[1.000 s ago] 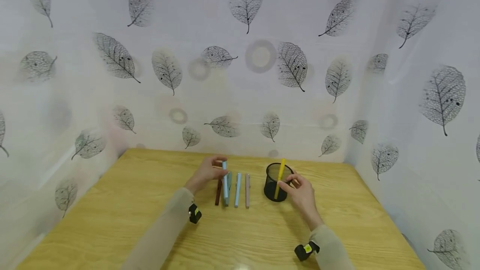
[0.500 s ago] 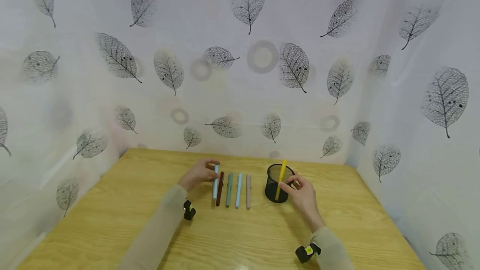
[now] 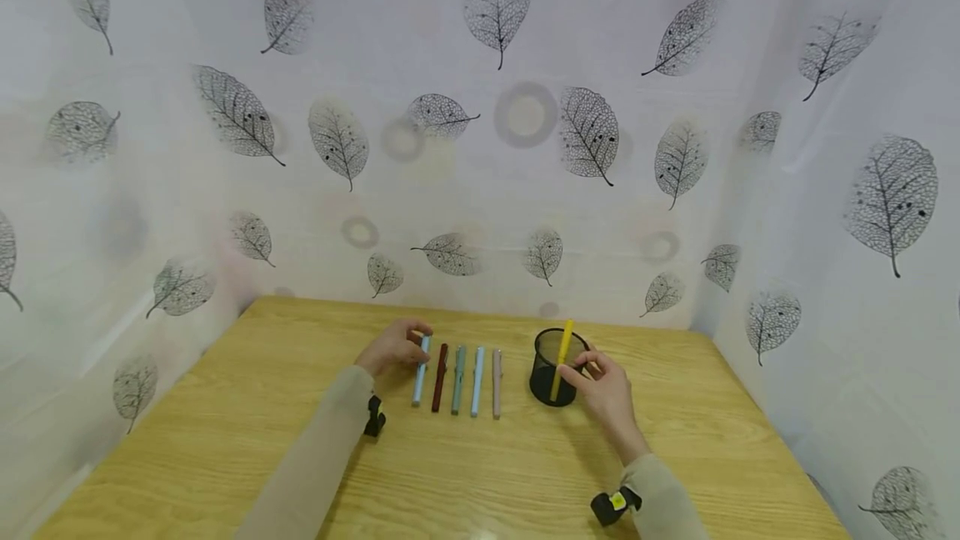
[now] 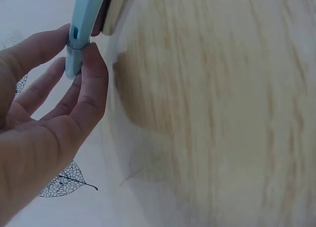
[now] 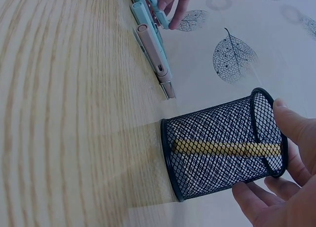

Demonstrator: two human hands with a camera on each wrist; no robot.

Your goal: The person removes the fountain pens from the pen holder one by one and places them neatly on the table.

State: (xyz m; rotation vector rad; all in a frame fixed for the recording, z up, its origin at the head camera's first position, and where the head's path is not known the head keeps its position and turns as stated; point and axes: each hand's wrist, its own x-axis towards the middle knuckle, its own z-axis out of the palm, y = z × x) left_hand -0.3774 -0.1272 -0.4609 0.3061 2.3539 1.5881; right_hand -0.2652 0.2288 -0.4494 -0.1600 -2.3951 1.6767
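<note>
At the left end of the pen row, my left hand (image 3: pixel 393 347) pinches a light blue pen (image 3: pixel 421 380) near its far end. The left wrist view shows that pen (image 4: pixel 87 19) between thumb and fingers. To its right lie a dark red pen (image 3: pixel 439 377), a green pen (image 3: pixel 458 382), another light blue pen (image 3: pixel 477 382) and a greyish pink pen (image 3: pixel 497 383), side by side. My right hand (image 3: pixel 607 394) holds a black mesh pen holder (image 3: pixel 542 386) near its rim. A yellow pen (image 3: pixel 565 342) leans upright inside the holder.
The pens and holder are on a wood-grain table (image 3: pixel 450 473). Behind and beside it hangs a pale curtain (image 3: pixel 450 190) printed with leaves. The holder stands to the right of the pen row.
My left hand has carried the light blue pen leftward from over the green pen, past the dark red one, and lowered it at the row's left end. My right hand stays at the holder.
</note>
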